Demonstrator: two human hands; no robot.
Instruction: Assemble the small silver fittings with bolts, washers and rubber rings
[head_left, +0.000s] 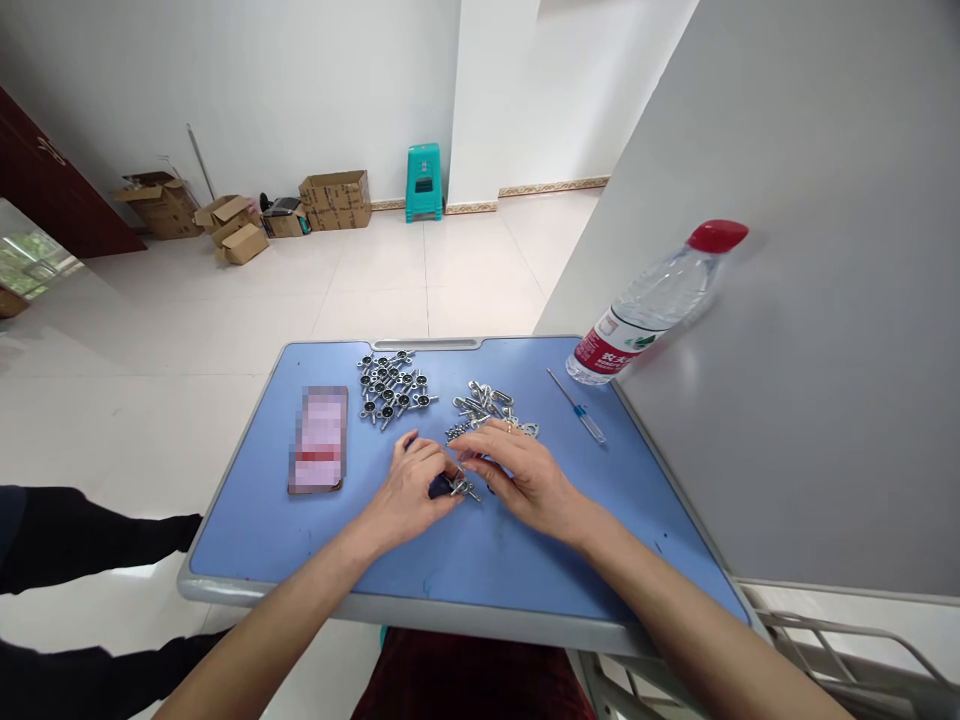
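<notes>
My left hand (414,487) is closed over the blue tabletop, fingers wrapped round a dark blue object (441,487) whose kind I cannot make out. A small metal fitting (466,489) with a ring and a stem sticks out by its fingertips. Close beside it, my right hand (521,477) has thumb and fingers bent together near the fitting; anything between the tips is too small to name. Just beyond the right hand lie loose metal parts (484,400) and tiny screws (455,432). Several metal fittings with black round centres (390,385) are grouped beyond the left hand.
A phone (319,440) lies at the table's left. To the right are a thin screwdriver (577,407) and a water bottle (637,315) against a grey panel (810,330). Cardboard boxes (335,200) and a teal stool (424,182) stand by the wall. A person's dark-clothed legs (82,540) show at left.
</notes>
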